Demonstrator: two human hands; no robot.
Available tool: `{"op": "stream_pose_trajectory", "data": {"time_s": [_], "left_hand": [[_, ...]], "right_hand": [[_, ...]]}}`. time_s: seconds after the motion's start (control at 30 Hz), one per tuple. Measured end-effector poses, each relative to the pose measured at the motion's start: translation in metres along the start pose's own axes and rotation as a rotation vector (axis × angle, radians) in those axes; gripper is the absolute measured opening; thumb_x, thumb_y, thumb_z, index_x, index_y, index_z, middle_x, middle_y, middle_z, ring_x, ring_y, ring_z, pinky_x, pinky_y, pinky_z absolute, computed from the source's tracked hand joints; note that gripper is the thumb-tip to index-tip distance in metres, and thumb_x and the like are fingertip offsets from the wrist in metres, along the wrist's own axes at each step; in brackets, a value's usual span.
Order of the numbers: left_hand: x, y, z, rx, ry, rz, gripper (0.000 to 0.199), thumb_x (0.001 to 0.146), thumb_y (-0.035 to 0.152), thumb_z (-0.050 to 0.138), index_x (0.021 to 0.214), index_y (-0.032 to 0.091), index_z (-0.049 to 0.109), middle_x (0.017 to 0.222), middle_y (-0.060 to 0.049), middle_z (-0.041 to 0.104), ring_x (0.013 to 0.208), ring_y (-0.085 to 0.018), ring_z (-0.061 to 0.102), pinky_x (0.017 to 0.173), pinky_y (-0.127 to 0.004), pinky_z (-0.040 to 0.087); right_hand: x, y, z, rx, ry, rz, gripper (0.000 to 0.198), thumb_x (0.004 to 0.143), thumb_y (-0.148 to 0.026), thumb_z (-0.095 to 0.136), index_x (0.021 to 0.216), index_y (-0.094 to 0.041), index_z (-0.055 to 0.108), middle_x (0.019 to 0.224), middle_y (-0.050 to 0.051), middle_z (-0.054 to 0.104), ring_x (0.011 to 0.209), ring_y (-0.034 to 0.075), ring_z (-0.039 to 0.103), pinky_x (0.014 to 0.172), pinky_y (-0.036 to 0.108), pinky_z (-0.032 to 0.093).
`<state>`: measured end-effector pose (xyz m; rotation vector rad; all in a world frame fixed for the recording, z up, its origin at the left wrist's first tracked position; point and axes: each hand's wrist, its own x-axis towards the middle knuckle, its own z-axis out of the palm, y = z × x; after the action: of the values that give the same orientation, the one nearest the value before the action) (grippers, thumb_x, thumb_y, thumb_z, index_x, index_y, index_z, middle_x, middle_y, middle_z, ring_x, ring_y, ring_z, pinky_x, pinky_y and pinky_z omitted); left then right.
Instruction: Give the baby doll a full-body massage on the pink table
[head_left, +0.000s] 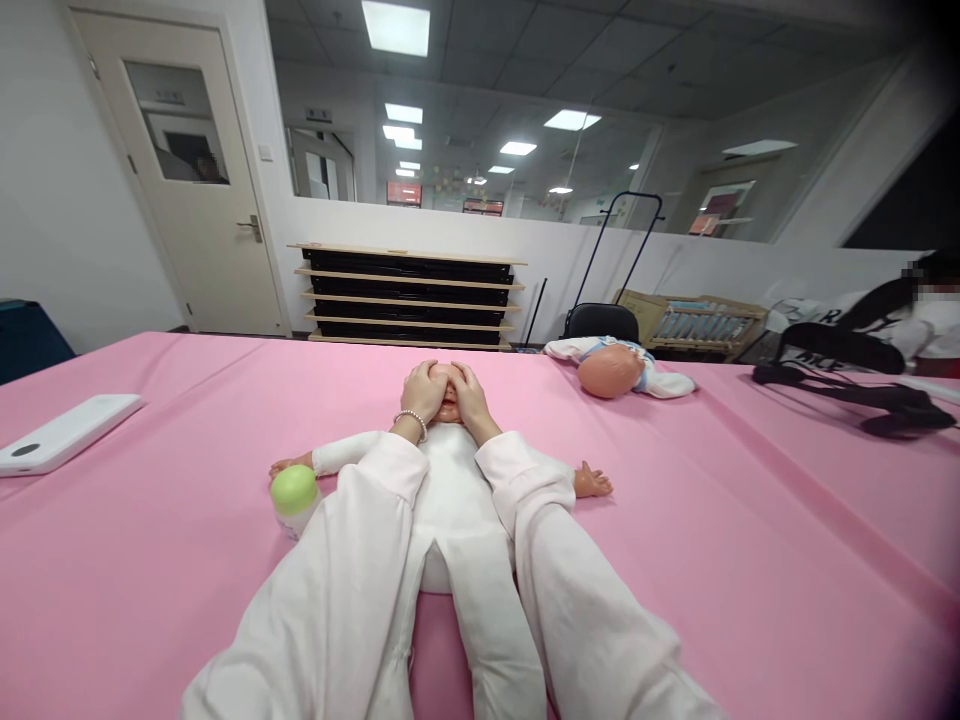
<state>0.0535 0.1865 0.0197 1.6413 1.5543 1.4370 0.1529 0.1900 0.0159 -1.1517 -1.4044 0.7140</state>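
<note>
A baby doll (454, 490) in a white cloth suit lies on its back on the pink-covered table (195, 420), arms spread, head away from me. My left hand (424, 392), with a beaded bracelet at the wrist, is cupped round one side of the doll's head. Round the other side curls my right hand (470, 396). Both thumbs rest on the upper face, hiding the eyes; the mouth and chin show between the palms. Close to the doll's hand on my left stands a small jar with a green lid (294, 490), partly behind my sleeve.
Another doll (611, 370) lies at the table's far edge on the right. A white oblong device (71, 432) is at the left, and black straps (855, 390) lie at the right. A person (937, 320) is at the far right. Beyond stand stacked boards (409, 295) and a trolley (619, 240).
</note>
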Motion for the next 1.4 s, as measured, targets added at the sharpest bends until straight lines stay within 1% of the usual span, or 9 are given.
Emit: {"op": "stream_pose_trajectory", "data": {"time_s": [0.13,0.33,0.57,0.8,1.0,1.1,1.2,1.3,1.4], "left_hand": [[0.0,0.0,0.0,-0.008,-0.004,-0.001,0.04,0.076,0.03,0.046,0.114,0.021,0.055,0.119,-0.006,0.056,0.111,-0.022,0.05,0.096,-0.034,0.039],[0.003,-0.003,0.002,-0.043,0.007,-0.042,0.039,0.082,0.023,0.03,0.112,0.02,0.056,0.121,-0.005,0.056,0.113,-0.019,0.049,0.096,-0.032,0.038],[0.0,-0.002,0.001,-0.054,0.003,-0.009,0.038,0.076,0.03,0.049,0.112,0.022,0.056,0.118,-0.004,0.057,0.112,-0.021,0.05,0.096,-0.032,0.038],[0.003,-0.003,0.002,-0.059,0.007,-0.035,0.038,0.082,0.023,0.032,0.111,0.019,0.057,0.12,-0.007,0.056,0.113,-0.021,0.049,0.097,-0.035,0.037],[-0.001,0.0,0.0,-0.052,0.001,0.0,0.04,0.074,0.028,0.049,0.113,0.021,0.055,0.118,-0.006,0.056,0.111,-0.023,0.049,0.096,-0.034,0.037],[0.0,-0.001,0.001,-0.062,0.0,-0.016,0.038,0.075,0.031,0.048,0.111,0.021,0.056,0.118,-0.007,0.056,0.112,-0.023,0.048,0.096,-0.035,0.037],[0.004,-0.004,0.003,-0.086,0.004,-0.054,0.034,0.08,0.028,0.039,0.109,0.022,0.057,0.118,-0.006,0.056,0.112,-0.021,0.049,0.096,-0.034,0.037],[0.007,-0.006,0.004,-0.112,0.019,-0.11,0.035,0.082,0.024,0.032,0.109,0.021,0.055,0.119,-0.006,0.056,0.113,-0.021,0.049,0.095,-0.034,0.038],[0.007,-0.007,0.005,-0.128,0.046,-0.171,0.038,0.083,0.026,0.032,0.116,0.017,0.049,0.119,-0.011,0.055,0.112,-0.024,0.05,0.093,-0.038,0.039]], "right_hand": [[0.0,0.001,0.0,0.001,0.002,-0.015,0.038,0.072,-0.033,0.046,0.106,-0.017,0.053,0.117,0.008,0.053,0.111,0.02,0.046,0.099,0.032,0.032],[0.006,0.002,0.002,0.044,0.041,0.066,0.04,0.074,-0.02,0.029,0.104,-0.015,0.054,0.114,0.007,0.055,0.108,0.017,0.048,0.096,0.031,0.035],[0.001,0.003,0.0,0.035,0.016,-0.015,0.038,0.07,-0.032,0.049,0.105,-0.018,0.055,0.115,0.006,0.055,0.109,0.019,0.047,0.098,0.032,0.032],[0.007,0.006,0.003,0.069,0.061,0.067,0.038,0.074,-0.022,0.03,0.101,-0.017,0.056,0.112,0.005,0.056,0.106,0.017,0.049,0.094,0.031,0.037],[0.001,0.002,0.0,0.045,0.038,0.008,0.034,0.07,-0.03,0.049,0.101,-0.019,0.057,0.113,0.004,0.056,0.108,0.018,0.047,0.098,0.031,0.032],[0.002,0.002,0.002,0.087,0.063,0.048,0.029,0.072,-0.026,0.045,0.097,-0.02,0.057,0.11,0.003,0.057,0.107,0.017,0.048,0.098,0.031,0.032],[0.007,0.003,0.004,0.138,0.084,0.107,0.031,0.073,-0.018,0.034,0.095,-0.018,0.057,0.11,0.004,0.057,0.106,0.016,0.048,0.098,0.03,0.034],[0.011,0.006,0.004,0.169,0.118,0.171,0.034,0.072,-0.016,0.033,0.098,-0.018,0.055,0.114,0.005,0.055,0.11,0.016,0.047,0.1,0.032,0.033],[0.013,0.012,0.004,0.215,0.157,0.231,0.039,0.071,-0.016,0.036,0.107,-0.017,0.05,0.12,0.006,0.052,0.115,0.017,0.044,0.101,0.033,0.033]]}}
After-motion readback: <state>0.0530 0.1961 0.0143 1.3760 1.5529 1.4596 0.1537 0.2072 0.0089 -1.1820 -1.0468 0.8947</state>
